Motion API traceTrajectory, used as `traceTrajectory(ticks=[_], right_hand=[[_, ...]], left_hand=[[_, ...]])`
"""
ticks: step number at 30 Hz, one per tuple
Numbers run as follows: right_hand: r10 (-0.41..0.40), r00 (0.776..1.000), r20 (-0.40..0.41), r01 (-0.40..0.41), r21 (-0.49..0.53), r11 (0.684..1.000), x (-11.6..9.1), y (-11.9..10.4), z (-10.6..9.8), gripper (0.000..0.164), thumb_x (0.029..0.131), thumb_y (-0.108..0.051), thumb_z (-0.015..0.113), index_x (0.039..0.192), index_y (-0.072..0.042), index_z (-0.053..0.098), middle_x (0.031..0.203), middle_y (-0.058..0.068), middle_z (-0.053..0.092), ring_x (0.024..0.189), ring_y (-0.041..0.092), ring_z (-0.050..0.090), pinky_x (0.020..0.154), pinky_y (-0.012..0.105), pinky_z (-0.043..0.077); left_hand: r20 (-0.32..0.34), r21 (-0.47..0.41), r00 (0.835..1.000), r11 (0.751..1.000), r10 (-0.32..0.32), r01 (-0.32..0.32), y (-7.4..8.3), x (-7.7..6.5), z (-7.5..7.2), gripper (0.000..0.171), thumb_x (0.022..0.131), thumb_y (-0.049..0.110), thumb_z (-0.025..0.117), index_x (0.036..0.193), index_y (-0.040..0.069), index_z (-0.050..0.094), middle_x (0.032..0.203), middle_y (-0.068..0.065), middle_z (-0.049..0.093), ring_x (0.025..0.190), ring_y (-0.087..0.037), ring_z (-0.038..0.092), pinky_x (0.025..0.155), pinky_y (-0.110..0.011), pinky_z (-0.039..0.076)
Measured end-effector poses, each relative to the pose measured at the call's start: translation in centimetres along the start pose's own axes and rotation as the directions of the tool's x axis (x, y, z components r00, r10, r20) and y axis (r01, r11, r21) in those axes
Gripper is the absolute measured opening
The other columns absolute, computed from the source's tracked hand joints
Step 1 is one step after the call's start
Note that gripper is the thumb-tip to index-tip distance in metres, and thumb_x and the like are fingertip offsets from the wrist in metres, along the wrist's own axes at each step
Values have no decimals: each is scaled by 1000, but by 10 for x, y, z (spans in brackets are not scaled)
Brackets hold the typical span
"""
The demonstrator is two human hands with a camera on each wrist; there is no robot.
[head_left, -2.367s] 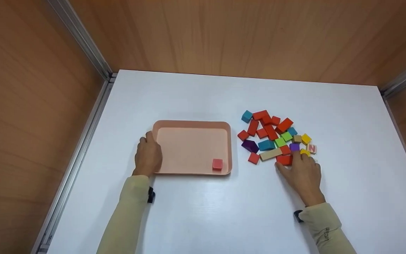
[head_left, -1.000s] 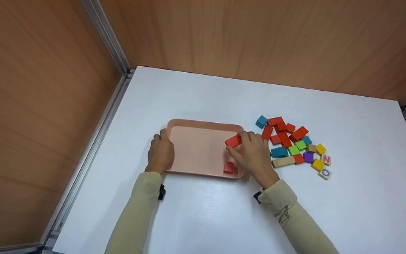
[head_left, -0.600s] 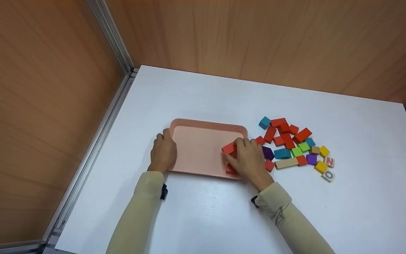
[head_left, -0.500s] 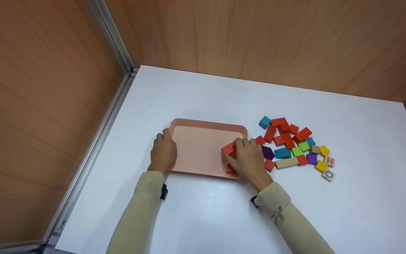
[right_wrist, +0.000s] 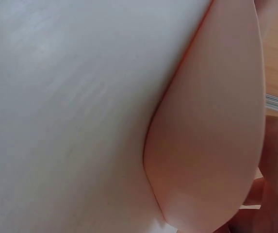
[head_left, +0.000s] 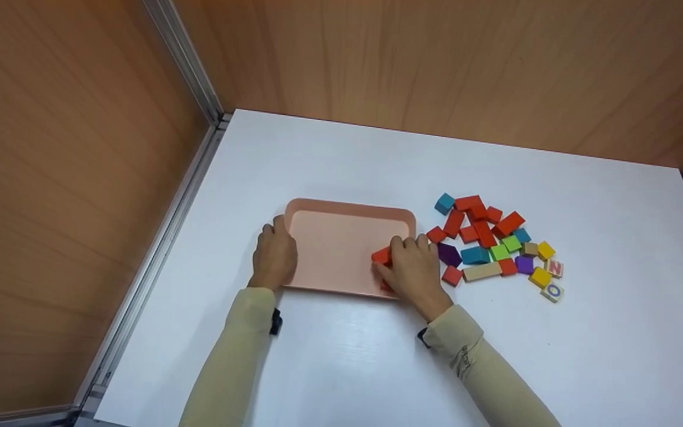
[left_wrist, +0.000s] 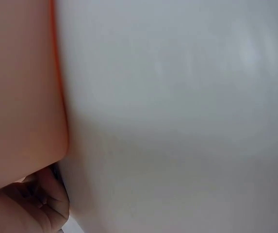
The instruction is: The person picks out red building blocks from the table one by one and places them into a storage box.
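On the table lies a shallow pink tray (head_left: 341,249). My left hand (head_left: 274,254) grips its left side, fingers curled against the outer wall; the left wrist view shows the curled fingers (left_wrist: 51,201) beside the tray wall (left_wrist: 22,97). Over the tray's right end, my right hand (head_left: 415,268) pinches a red block (head_left: 381,256) between thumb and fingers, low inside the tray. A second red block (head_left: 385,286) shows in part below the thumb in the near right corner. In the right wrist view the tray wall (right_wrist: 206,126) hides most of the fingers.
Right of the tray lies a loose group of coloured blocks: several red blocks (head_left: 453,223), a dark purple block (head_left: 449,255), a blue block (head_left: 475,255), a long beige block (head_left: 482,272) and letter blocks (head_left: 553,291). Wooden panels (head_left: 424,65) enclose the white table (head_left: 329,367).
My right hand has taken a red block from the near side of the group and carried it left into the tray, then lowered it slightly. The left hand has stayed on the tray.
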State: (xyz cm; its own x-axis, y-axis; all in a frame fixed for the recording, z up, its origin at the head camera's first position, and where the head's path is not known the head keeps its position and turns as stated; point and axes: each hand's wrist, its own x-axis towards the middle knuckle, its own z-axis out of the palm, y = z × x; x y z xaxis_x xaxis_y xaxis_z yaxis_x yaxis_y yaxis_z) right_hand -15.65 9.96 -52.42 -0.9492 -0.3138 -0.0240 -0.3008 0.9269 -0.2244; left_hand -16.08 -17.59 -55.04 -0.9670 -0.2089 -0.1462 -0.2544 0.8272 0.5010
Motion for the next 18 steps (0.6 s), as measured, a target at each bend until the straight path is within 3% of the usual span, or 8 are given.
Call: traceTrajectory(ticks=[10, 14, 18], right_hand=[[8, 998, -58, -4, 56, 998, -6, 11, -11, 42, 91, -40, 72, 117, -7, 66, 115, 14, 62, 102, 31, 51, 83, 43, 41], [19, 990, -141, -8, 74, 997, -11, 24, -18, 41, 90, -36, 75, 118, -7, 66, 117, 15, 64, 104, 32, 53, 84, 46, 43], [14, 968, -252, 10, 95, 995, -20, 42, -22, 41, 88, -31, 79, 117, -5, 67, 112, 15, 65, 99, 31, 55, 81, 46, 43]], left_hand=[[-8, -2, 1000, 1000, -8, 8, 0, -2, 1, 43, 107, 15, 36, 148, 2, 30, 116, -20, 48, 107, -35, 53, 84, -48, 49], [-3, 0, 1000, 1000, -11, 11, 1, -1, 1, 43, 107, 16, 34, 148, 2, 30, 115, -20, 48, 106, -35, 53, 83, -48, 49], [-3, 11, 1000, 1000, -14, 14, 2, 0, 1, 43, 108, 15, 34, 148, 2, 29, 115, -21, 47, 105, -34, 53, 82, -47, 49]])
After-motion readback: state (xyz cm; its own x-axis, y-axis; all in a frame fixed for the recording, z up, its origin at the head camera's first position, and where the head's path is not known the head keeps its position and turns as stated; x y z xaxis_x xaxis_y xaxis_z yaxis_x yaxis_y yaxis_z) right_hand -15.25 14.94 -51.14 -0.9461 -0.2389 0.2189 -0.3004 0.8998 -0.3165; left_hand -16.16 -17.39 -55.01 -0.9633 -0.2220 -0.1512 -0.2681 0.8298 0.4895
